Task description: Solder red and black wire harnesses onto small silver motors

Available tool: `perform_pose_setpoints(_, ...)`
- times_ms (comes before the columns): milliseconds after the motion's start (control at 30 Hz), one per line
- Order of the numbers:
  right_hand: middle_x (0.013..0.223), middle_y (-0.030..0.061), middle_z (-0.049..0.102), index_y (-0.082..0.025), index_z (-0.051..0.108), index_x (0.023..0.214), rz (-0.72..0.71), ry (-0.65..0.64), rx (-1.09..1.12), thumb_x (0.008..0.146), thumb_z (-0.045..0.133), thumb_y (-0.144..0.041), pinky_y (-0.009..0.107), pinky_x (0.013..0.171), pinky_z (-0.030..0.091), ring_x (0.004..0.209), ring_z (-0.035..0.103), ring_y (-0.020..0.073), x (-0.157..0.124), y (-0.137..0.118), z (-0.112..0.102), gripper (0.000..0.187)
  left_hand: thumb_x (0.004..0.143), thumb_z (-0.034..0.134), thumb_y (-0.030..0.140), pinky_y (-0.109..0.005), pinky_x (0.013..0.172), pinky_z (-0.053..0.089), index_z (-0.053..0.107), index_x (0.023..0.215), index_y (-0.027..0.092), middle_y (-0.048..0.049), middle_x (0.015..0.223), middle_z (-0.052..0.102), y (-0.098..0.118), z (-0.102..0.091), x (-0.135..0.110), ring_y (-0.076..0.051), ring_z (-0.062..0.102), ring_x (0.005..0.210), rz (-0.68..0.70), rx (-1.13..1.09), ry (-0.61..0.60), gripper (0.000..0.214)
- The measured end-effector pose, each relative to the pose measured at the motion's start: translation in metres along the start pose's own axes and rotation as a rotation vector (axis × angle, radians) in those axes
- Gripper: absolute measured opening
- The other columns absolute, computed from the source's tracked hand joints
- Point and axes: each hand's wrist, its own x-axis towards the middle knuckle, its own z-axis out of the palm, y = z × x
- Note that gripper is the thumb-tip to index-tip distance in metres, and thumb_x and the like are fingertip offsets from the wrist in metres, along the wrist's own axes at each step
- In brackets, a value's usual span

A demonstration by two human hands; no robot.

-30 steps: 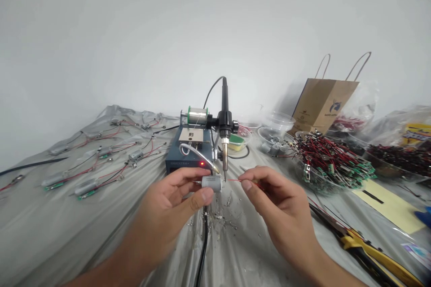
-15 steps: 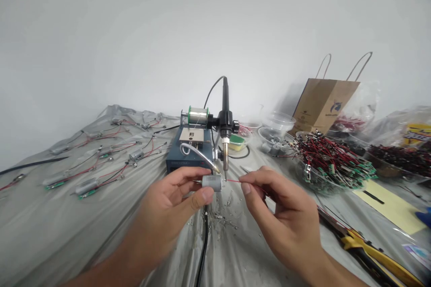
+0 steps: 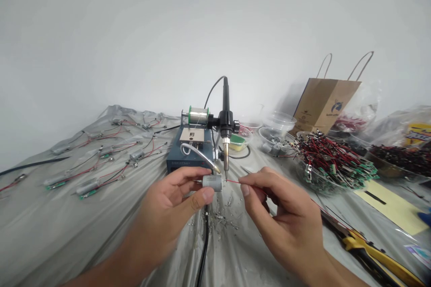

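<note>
Our left hand (image 3: 164, 208) has a narrow grip on a small metal cylinder (image 3: 212, 183), thumb on the near side and fingers behind it. The cylinder's long axis lies nearly level, running across our view, with one end toward each hand. Our right hand (image 3: 286, 217) pinches a thin red wire (image 3: 233, 181) between thumb and forefinger, its bare end at the cylinder's right end. The downward-pointing tip of a soldering iron (image 3: 226, 148) sits just above that spot, held in a stand on a blue soldering station (image 3: 188, 157) with a solder spool (image 3: 198, 115) on top. Scraps of solder (image 3: 220, 219) lie below on a grey plastic sheet (image 3: 67, 228). To the left lie wired cylinders (image 3: 86, 187); to the right, a heaped bowl of red-wired parts (image 3: 332, 166), yellow-handled pliers (image 3: 357, 244) and a paper bag (image 3: 325, 98).
</note>
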Motion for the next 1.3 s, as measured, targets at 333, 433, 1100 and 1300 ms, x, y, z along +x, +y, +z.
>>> perform_pose_setpoints(333,0.066,-0.0041,0.054,-0.019,0.071,0.092,-0.013,0.016,-0.016,0.092,0.062,-0.008,0.024,0.052,0.040,0.056,0.051,0.0104,-0.0012,-0.0017,-0.0005,0.014,0.085,0.086,0.034,-0.024,0.085,0.056,0.075,0.111,0.027,-0.0009,0.103,0.083,0.0000,-0.0001,0.0001,-0.018,0.074,0.099,0.010,0.005,-0.015,0.029)
perform_pose_setpoints(433,0.065,-0.0041,0.054,-0.019,0.071,0.092,-0.015,0.012,-0.018,0.092,0.062,-0.008,0.024,0.052,0.040,0.056,0.051,0.0104,-0.0016,-0.0010,-0.0005,0.014,0.084,0.086,0.035,-0.025,0.085,0.056,0.076,0.111,0.026,-0.0019,0.102,0.083,-0.0006,-0.0012,-0.0008,-0.019,0.074,0.099,0.010,0.025,-0.001,0.031)
perform_pose_setpoints(1100,0.065,-0.0043,0.054,-0.020,0.071,0.093,-0.034,0.007,-0.050,0.091,0.063,-0.007,0.025,0.052,0.040,0.055,0.051,0.0106,-0.0012,-0.0013,-0.0001,0.016,0.082,0.088,0.032,-0.025,0.083,0.057,0.076,0.108,0.026,-0.0014,0.098,0.083,-0.0018,-0.0018,-0.0015,-0.019,0.074,0.096,0.010,-0.010,-0.009,0.030)
perform_pose_setpoints(1300,0.065,-0.0042,0.054,-0.020,0.071,0.092,-0.023,-0.003,-0.054,0.092,0.063,-0.008,0.026,0.053,0.040,0.055,0.052,0.0113,-0.0007,-0.0009,-0.0008,0.015,0.084,0.086,0.033,-0.025,0.086,0.057,0.076,0.109,0.027,-0.0010,0.102,0.083,-0.0004,-0.0013,-0.0005,-0.019,0.074,0.101,0.012,-0.010,-0.022,0.028)
